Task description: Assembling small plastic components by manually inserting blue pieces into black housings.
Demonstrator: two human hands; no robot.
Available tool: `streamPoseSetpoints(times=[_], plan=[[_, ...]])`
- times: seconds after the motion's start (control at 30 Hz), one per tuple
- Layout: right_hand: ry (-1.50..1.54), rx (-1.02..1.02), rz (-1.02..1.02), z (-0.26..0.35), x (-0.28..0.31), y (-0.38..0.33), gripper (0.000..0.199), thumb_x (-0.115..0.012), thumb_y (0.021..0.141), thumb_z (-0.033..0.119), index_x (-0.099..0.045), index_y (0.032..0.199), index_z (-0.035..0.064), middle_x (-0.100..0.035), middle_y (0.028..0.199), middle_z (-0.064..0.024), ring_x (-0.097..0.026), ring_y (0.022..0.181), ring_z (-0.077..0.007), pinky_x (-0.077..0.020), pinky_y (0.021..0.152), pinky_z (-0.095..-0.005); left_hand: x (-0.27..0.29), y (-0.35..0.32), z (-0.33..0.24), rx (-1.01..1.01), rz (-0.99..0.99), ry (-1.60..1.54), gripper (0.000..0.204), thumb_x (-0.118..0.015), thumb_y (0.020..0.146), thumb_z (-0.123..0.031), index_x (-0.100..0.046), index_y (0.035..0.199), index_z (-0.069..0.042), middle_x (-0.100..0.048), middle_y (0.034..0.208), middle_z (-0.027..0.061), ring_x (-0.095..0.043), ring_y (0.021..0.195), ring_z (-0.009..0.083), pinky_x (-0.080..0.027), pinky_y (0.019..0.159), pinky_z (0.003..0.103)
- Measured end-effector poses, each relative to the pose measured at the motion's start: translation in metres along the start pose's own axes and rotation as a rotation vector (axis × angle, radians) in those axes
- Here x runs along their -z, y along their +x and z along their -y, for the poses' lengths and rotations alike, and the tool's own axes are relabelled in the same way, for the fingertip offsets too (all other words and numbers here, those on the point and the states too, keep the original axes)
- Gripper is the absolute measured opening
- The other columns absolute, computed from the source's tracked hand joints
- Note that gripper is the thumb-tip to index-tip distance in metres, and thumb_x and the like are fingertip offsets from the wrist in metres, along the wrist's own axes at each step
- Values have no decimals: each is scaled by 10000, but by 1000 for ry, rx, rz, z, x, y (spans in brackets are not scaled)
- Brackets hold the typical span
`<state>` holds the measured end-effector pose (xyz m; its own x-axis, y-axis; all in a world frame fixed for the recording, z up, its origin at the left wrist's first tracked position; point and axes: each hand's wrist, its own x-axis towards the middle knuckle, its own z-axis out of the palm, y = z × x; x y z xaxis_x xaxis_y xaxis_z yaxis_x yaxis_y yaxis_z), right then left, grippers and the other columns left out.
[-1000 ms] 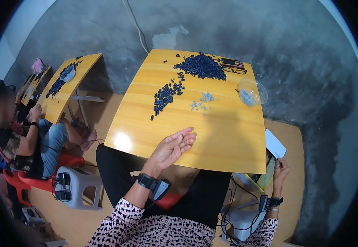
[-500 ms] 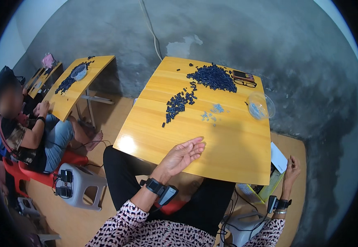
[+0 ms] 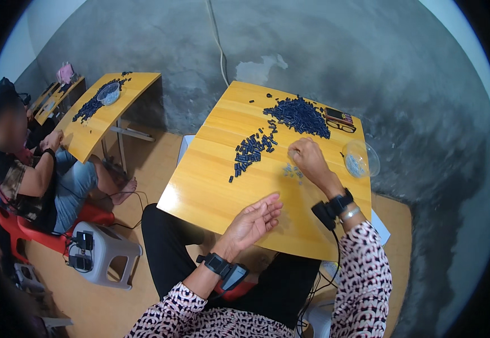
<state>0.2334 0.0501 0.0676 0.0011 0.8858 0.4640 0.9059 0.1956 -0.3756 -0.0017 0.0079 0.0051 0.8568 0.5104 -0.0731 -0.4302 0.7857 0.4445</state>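
My left hand (image 3: 252, 221) hovers open, palm up, over the near edge of the yellow wooden table (image 3: 211, 186). My right hand (image 3: 308, 160) reaches over the table, fingers bent down onto a small cluster of pale little parts (image 3: 293, 172). A big heap of small dark blue pieces (image 3: 300, 114) lies at the far side. A looser trail of the same dark pieces (image 3: 252, 149) runs toward the middle, just left of my right hand. A clear plastic bowl (image 3: 360, 159) with pale parts stands to the right of that hand.
A small dark device (image 3: 339, 116) and a pair of glasses (image 3: 342, 126) lie at the far right corner. Another person (image 3: 25, 163) sits at a second yellow table (image 3: 96, 121) on the left, on a red chair. A grey stool (image 3: 105, 253) with power plugs stands by my left leg.
My right hand came up from below the table's right edge and now rests on the pale parts. My left hand stays open over the near edge.
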Motion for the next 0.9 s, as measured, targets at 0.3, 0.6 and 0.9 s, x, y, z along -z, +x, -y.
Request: streamPoseSetpoints(times=[0.3,0.6,0.9], plan=[[-76,-116,58,-23,-64,41,137,-551,817,77,-635,828,-30,-608,889,-208,-539,941,-367,-459,832,-446,5,-3,-1,-28,27,-85,449,-540,932,-231,-424,1319,-36,-570,1094,55,-523,974,143,-450,860,275],[-40,-69,45,-29,-64,35,142,-551,821,80,-640,855,-26,-610,916,-212,-551,929,-351,-469,794,-432,3,-4,-1,-26,37,-100,429,-513,948,-211,-427,1315,-6,-567,1093,52,-534,957,128,-452,838,259],[825,-453,197,25,-9,-16,127,-610,842,66,-660,927,-14,-660,837,-63,-577,660,-110,-477,605,-233,1,-6,0,-105,-31,-107,262,-564,916,-199,-555,1144,-71,-592,1035,41,-542,947,142,-460,831,275]])
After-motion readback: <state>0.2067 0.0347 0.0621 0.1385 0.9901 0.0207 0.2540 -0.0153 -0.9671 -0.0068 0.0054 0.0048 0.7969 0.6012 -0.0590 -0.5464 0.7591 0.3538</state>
